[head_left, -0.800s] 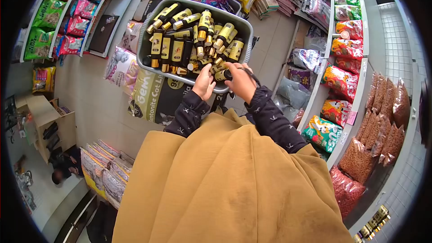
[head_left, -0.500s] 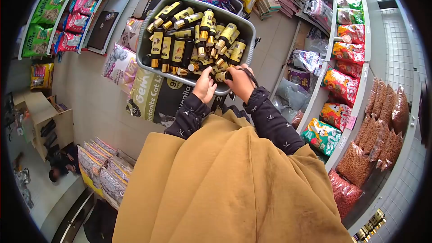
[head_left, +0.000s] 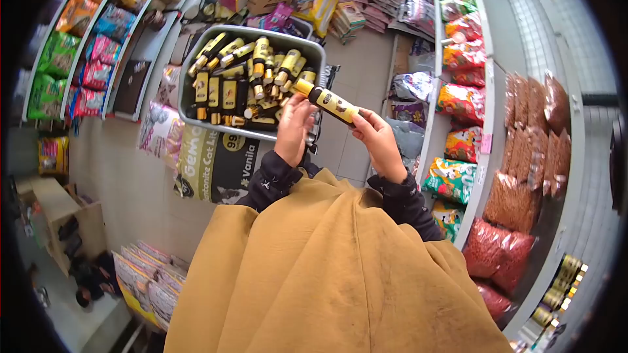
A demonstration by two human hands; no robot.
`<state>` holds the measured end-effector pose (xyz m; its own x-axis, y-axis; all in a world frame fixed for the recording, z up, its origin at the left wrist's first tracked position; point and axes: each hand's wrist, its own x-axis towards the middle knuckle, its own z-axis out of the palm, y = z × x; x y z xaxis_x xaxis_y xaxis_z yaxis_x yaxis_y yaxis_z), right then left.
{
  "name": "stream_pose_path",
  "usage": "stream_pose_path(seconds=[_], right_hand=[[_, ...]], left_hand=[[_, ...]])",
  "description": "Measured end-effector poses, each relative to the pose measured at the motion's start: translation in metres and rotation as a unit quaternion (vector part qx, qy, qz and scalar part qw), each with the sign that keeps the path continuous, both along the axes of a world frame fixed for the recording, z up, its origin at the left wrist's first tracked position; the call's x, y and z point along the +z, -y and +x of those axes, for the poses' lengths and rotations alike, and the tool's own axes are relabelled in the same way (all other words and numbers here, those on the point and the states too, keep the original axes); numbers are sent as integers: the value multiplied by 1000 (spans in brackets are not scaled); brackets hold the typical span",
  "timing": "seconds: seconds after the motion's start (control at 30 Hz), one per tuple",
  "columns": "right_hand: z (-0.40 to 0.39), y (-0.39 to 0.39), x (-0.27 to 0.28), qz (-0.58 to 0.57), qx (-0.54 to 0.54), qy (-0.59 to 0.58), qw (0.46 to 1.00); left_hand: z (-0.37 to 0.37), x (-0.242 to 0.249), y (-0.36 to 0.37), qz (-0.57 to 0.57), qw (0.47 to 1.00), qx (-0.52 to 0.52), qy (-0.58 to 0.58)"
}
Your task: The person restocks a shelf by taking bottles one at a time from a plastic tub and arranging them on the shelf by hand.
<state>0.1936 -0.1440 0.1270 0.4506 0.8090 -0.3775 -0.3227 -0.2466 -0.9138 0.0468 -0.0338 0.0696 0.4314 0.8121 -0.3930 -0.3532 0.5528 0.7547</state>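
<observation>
A black bottle with a yellow label and gold cap [head_left: 332, 104] is held above the near right corner of a grey tub [head_left: 252, 31]. My right hand [head_left: 379, 140] grips the bottle by its base, thumb and fingers pinching it. My left hand [head_left: 296, 129] is beside the gold cap, palm turned toward the bottle and fingers stretched up, not wrapped around it. Inside the tub lie many similar bottles [head_left: 230, 95], heaped at mixed angles. The tub rests over a bag of cat litter [head_left: 219, 163].
Shelves of pet food pouches [head_left: 451, 180] run along the right, with clear bags of brown kibble [head_left: 513, 202] beyond. More bottles [head_left: 562, 284] stand at the lower right. Stacked bags [head_left: 154, 281] are at lower left. A person [head_left: 95, 284] is at the far left.
My right hand has lifted a bottle out of the tub and moved right and toward me. My left hand has turned upward beside its cap. The view has shifted to the right.
</observation>
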Motion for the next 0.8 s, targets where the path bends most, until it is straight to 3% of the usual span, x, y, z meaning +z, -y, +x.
stream_pose_path(seconds=[0.1,0.13,0.23,0.4,0.5,0.63,0.8], right_hand=[[4,33,28,66,-53,-121,989],[4,46,37,77,-70,-114,988],[6,87,65,143,-78,-125,979],[4,165,102,197,-144,-73,967],[0,212,119,173,-204,50,962],[-7,267,134,178,-284,102,937],[-15,316,144,218,-340,117,907]], left_hand=[[24,37,16,-78,967,-164,181],[32,48,25,-72,963,-184,184],[59,81,50,54,935,-267,229],[95,127,101,100,861,-416,274],[117,145,139,96,814,-484,306],[145,161,192,59,752,-561,341],[163,176,245,53,713,-606,347]])
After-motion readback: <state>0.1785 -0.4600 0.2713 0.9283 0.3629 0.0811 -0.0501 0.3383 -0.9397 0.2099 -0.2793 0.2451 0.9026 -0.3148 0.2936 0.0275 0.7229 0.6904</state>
